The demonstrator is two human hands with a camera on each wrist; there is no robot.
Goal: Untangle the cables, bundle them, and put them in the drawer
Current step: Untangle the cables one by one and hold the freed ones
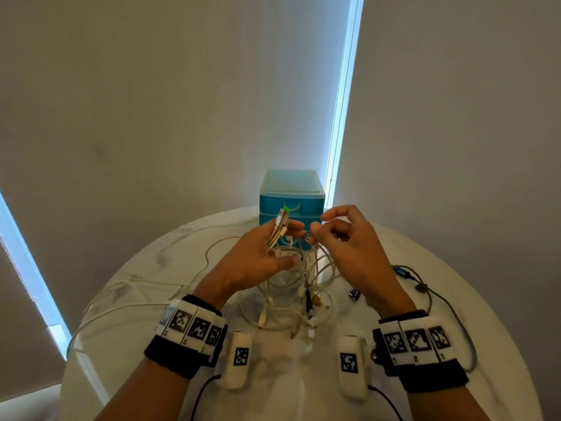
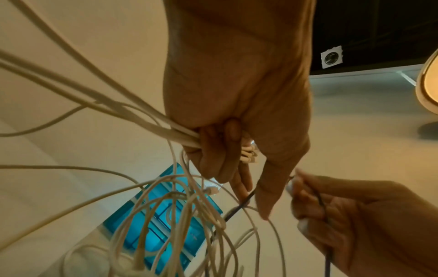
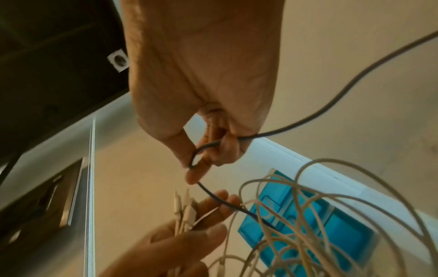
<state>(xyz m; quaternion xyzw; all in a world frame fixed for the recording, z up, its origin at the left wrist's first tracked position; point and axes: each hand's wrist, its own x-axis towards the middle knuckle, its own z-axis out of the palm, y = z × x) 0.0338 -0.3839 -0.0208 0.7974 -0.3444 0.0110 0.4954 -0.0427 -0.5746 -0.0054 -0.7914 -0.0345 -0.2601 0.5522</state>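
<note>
Head view. Round white marble-patterned table (image 1: 394, 375); its far edge meets the pale blinds, where a small teal translucent plastic drawer unit (image 1: 292, 189) stands, drawers closed. Bare tabletop lies open toward the near edge. The left hand (image 1: 258, 256) is raised above the centre, fingers curled round a bunch of white cable ends (image 1: 280, 223) whose plugs point up and away toward the drawers. A loose tangle of white cables (image 1: 291, 293) hangs from it onto the table, with strands trailing to the left rim. The right hand (image 1: 349, 247) is just beside the left, thumb and forefinger pinched. A dark grey cable (image 1: 437, 299) loops near the right rim.

Left wrist view. The left hand (image 2: 237, 93) clamps the white cable ends (image 2: 247, 154) crosswise in the fist; long strands fan off leftward. The tangle (image 2: 189, 215) dangles over the drawer unit (image 2: 166, 224).

Right wrist view. The right hand (image 3: 201, 84) pinches the dark cable (image 3: 331, 103), which runs from upper right through the fingers (image 3: 227, 150) and down into the tangle (image 3: 308, 215).
</note>
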